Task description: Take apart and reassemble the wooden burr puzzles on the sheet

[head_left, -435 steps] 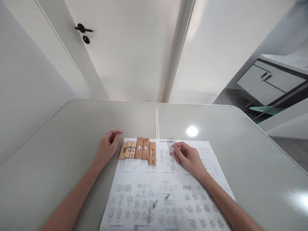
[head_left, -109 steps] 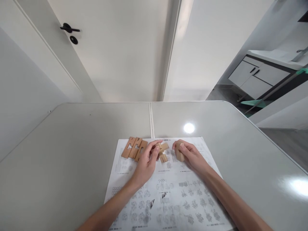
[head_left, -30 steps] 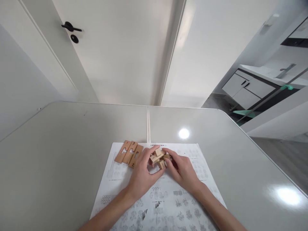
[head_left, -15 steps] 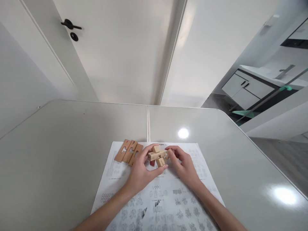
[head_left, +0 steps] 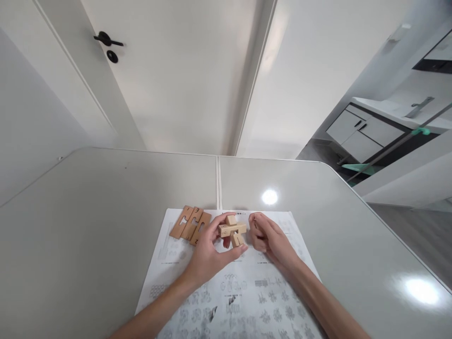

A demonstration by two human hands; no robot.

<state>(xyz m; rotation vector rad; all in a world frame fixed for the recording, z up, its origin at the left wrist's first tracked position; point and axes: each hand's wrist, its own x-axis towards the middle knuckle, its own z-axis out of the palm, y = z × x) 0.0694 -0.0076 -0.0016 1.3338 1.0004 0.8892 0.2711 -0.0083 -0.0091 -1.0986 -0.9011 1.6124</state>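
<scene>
My left hand (head_left: 208, 252) grips a few light wooden puzzle pieces (head_left: 232, 230) that cross one another, its thumb under the near end and its fingers around the far side. Dark markings show on the faces of these pieces. Just to the right, my right hand (head_left: 266, 235) is curled closed, apart from the crossed pieces. Its fingers almost wholly hide the small wooden puzzle piece inside. Beside my left hand lie three flat brown wooden plates (head_left: 190, 225) with cut-out slots and numbers; my fingers cover part of the nearest one.
Under both hands a printed sheet (head_left: 226, 282) with puzzle diagrams lies on the glossy grey table (head_left: 106, 226). A seam (head_left: 218, 183) runs across the tabletop. Behind the table stands a white door (head_left: 169, 84) with a black handle. A washbasin cabinet (head_left: 367, 127) is at the right.
My right hand has drawn back slightly to the right from the crossed pieces and turned, its fingers curling over the small wooden piece. My left hand keeps its hold.
</scene>
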